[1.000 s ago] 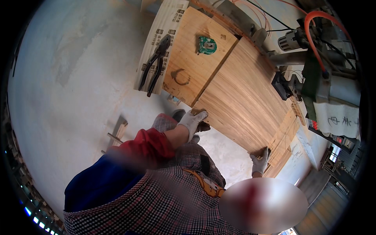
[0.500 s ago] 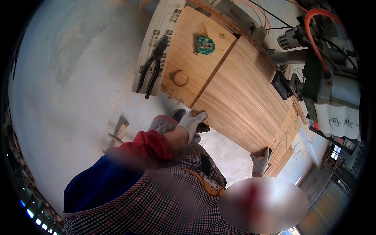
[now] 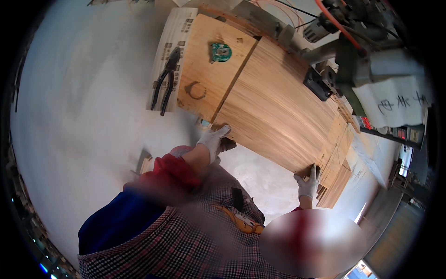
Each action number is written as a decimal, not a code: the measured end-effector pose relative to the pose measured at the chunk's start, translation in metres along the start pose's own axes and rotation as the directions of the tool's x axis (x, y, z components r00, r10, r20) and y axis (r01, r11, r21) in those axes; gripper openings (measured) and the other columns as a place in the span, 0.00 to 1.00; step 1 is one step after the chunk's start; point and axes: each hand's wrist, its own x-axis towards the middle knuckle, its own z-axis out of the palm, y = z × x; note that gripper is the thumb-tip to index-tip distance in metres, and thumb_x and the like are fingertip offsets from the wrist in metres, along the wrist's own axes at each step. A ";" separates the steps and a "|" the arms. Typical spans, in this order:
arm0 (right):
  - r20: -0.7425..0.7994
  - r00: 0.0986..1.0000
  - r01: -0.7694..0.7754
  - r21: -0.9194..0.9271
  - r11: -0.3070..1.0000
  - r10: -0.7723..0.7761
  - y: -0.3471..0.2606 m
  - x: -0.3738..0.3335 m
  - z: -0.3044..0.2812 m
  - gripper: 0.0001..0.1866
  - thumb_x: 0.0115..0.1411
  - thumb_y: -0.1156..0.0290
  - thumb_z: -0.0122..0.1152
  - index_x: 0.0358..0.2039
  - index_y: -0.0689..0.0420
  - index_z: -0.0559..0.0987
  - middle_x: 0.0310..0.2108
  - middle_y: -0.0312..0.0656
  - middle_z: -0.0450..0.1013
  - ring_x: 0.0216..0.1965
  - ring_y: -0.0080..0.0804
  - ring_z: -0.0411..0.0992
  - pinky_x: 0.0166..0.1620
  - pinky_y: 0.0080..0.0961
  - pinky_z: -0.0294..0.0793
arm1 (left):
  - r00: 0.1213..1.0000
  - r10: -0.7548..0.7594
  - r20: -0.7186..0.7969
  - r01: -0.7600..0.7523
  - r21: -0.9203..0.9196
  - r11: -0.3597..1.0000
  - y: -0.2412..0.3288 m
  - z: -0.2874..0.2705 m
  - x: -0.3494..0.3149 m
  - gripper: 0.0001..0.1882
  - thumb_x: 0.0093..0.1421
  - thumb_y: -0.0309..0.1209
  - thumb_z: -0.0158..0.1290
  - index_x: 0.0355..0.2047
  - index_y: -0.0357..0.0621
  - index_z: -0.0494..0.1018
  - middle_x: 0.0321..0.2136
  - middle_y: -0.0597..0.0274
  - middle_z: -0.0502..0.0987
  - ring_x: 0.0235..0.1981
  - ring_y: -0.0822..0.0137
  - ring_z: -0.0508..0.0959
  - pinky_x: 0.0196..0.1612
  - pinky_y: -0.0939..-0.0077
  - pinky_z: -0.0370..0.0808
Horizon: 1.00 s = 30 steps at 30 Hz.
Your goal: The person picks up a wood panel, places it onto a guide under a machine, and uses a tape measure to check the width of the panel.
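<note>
A wide wood-grain panel lies on the work surface in front of me. My left hand, in a pale glove with dark fingertips, grips its near left corner, closed around the edge. At the near right part of the same edge, my right hand, gloved alike, is closed on the panel with its thumb and fingertips over the rim. Parts of the fingers on both hands are hidden beneath or behind the edge.
Left of the panel, a lighter board holds a green tape measure. Black-handled pliers rest on a printed strip. A machine with an orange hose stands at the far right, its black block beside the panel.
The whole view has shifted, so the panel, board and machine appear farther left. Both hands keep their places on the panel's near edge.
</note>
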 end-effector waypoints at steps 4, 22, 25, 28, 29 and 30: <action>-0.019 1.000 -0.019 -0.080 0.997 0.017 -0.008 0.000 -0.005 0.49 0.31 0.61 0.73 0.57 0.52 0.60 0.59 0.54 0.50 0.59 0.52 0.48 0.58 0.38 0.53 | 0.998 0.047 0.048 -0.045 -0.042 0.998 0.003 -0.001 -0.003 0.13 0.56 0.31 0.51 0.39 0.42 0.65 0.30 0.58 0.73 0.26 0.62 0.75 0.27 0.69 0.77; -0.020 0.984 -0.177 -0.115 0.978 0.176 -0.002 -0.006 -0.019 0.47 0.31 0.49 0.71 0.56 0.36 0.62 0.60 0.43 0.50 0.61 0.42 0.47 0.57 0.39 0.52 | 0.998 -0.046 0.039 0.041 0.115 0.993 0.008 -0.014 0.018 0.15 0.55 0.39 0.53 0.36 0.43 0.67 0.32 0.60 0.70 0.32 0.59 0.74 0.34 0.70 0.77; -0.005 0.983 -0.180 -0.119 0.976 0.181 -0.003 -0.008 -0.023 0.47 0.32 0.48 0.70 0.56 0.37 0.61 0.60 0.43 0.50 0.61 0.42 0.47 0.58 0.38 0.51 | 1.000 0.020 0.014 -0.022 0.155 0.988 0.006 -0.008 0.013 0.15 0.55 0.39 0.52 0.36 0.42 0.67 0.31 0.59 0.71 0.31 0.59 0.74 0.33 0.70 0.77; 0.005 0.983 -0.179 -0.120 0.977 0.181 -0.005 -0.009 -0.025 0.47 0.32 0.48 0.70 0.56 0.37 0.60 0.61 0.44 0.49 0.61 0.42 0.47 0.58 0.39 0.50 | 0.999 0.023 0.045 -0.030 0.162 0.986 0.005 -0.007 0.009 0.16 0.56 0.40 0.52 0.37 0.41 0.67 0.30 0.57 0.71 0.30 0.59 0.74 0.34 0.70 0.77; 0.006 0.984 -0.178 -0.120 0.977 0.180 -0.005 -0.009 -0.026 0.47 0.32 0.48 0.70 0.56 0.37 0.60 0.61 0.44 0.49 0.61 0.42 0.47 0.58 0.40 0.50 | 0.999 0.004 0.043 -0.011 0.172 0.985 0.006 -0.010 0.011 0.16 0.56 0.40 0.52 0.37 0.41 0.67 0.29 0.57 0.72 0.30 0.59 0.75 0.33 0.70 0.77; 0.007 0.984 -0.176 -0.120 0.977 0.178 -0.006 -0.009 -0.026 0.47 0.32 0.48 0.70 0.56 0.37 0.60 0.61 0.44 0.49 0.61 0.43 0.47 0.58 0.40 0.50 | 0.999 -0.015 0.041 0.007 0.182 0.983 0.007 -0.013 0.013 0.15 0.56 0.39 0.52 0.37 0.42 0.67 0.29 0.57 0.73 0.29 0.59 0.75 0.33 0.70 0.78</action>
